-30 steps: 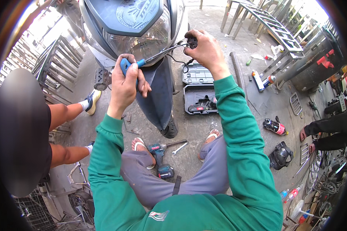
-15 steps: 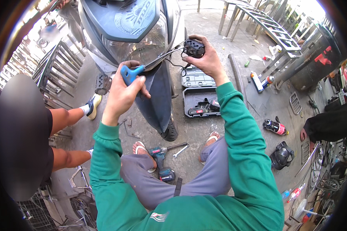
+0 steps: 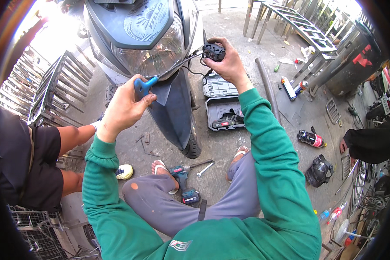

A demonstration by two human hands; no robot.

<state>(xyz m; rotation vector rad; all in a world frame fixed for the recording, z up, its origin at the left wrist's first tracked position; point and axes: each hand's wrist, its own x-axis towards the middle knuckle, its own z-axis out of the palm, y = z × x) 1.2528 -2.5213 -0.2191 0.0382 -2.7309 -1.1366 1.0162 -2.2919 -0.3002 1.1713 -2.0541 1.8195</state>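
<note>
My left hand (image 3: 125,104) grips the blue handle of a T-handle wrench (image 3: 145,86), whose long metal shaft slants up to the right. At the shaft's far end my right hand (image 3: 229,65) holds a small black ridged unit (image 3: 214,52), probably an auxiliary light, between thumb and fingers. A black cable (image 3: 199,74) hangs from it. The tool's tip is hidden beside the unit. Both hands are in front of a motor scooter (image 3: 149,52), above its dark front fender (image 3: 173,117). A similar black unit (image 3: 110,94) is at the scooter's other side.
An open black toolbox (image 3: 209,115) lies beyond the front wheel. Between my feet are a cordless impact driver (image 3: 184,184) and a spanner (image 3: 205,169). A person (image 3: 30,160) stands at left. Spray cans (image 3: 294,89), a bottle (image 3: 311,138) and metal frames (image 3: 301,28) are at right.
My left hand has shifted slightly left and down with the T-handle wrench, its grip turned a little. My right hand still holds the black unit. The person at left has moved their feet.
</note>
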